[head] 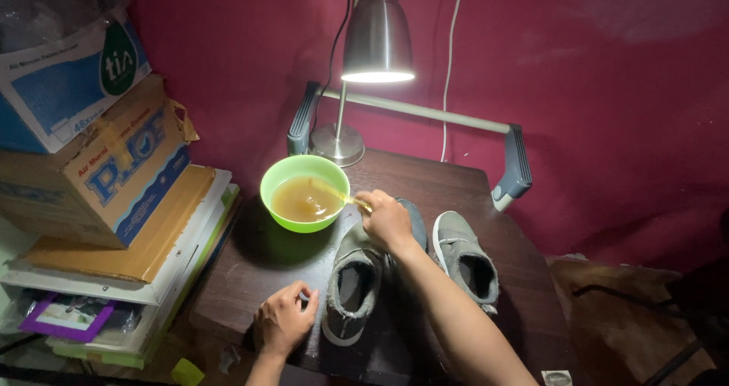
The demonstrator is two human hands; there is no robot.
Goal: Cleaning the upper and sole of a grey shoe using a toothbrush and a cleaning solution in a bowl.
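While right hand (386,220) grips a thin yellow-handled brush (339,194) dipped in the green plastic bowl of brownish liquid (304,193), left hand (284,317) rests curled, holding nothing, on the dark wooden table (250,280) beside the left grey fabric shoe (353,283).

Right hand (387,220) fisted, outstretched; left hand (283,319) curled, palm down.

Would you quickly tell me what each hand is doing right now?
Left hand: fingers curled, resting on the table beside the grey shoe; holds nothing visible.
Right hand: closed on a thin stick dipped in the green bowl.
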